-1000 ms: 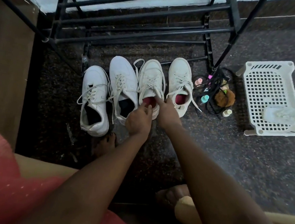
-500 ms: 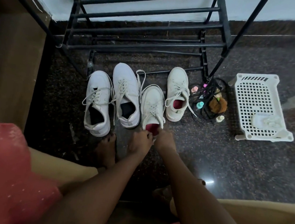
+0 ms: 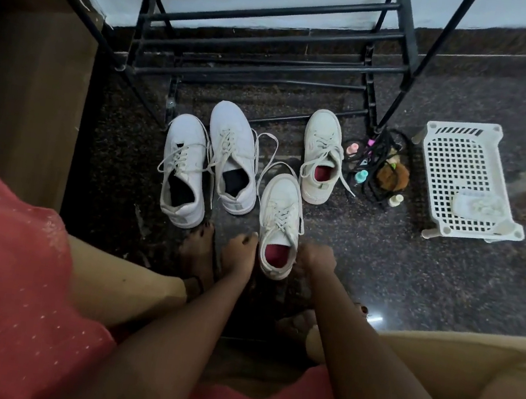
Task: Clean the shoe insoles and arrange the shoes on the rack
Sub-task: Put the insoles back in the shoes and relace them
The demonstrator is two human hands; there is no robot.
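Observation:
Several white lace-up shoes lie on the dark speckled floor in front of the black metal rack (image 3: 271, 64). The nearest shoe (image 3: 282, 208) has a red insole (image 3: 276, 255) and sits apart from the others, heel toward me. My left hand (image 3: 240, 249) grips its collar on the left side with curled fingers. My right hand (image 3: 317, 260) holds the right side of the heel. Its mate (image 3: 322, 147), also with a red insole, stays by the rack's right leg. Two shoes with black insoles (image 3: 185, 143) (image 3: 233, 136) lie to the left.
A white perforated plastic basket (image 3: 461, 134) stands at the right with a pale cloth (image 3: 479, 206) in it. Small bottles, black cords and a brown fuzzy item (image 3: 391, 178) sit between basket and rack. A wooden cabinet (image 3: 30, 88) bounds the left. My bare foot (image 3: 197, 254) is beside the left hand.
Both hands have pulled the red-insole shoe out of the row toward me, and they now sit on either side of its heel. The other shoes have not moved.

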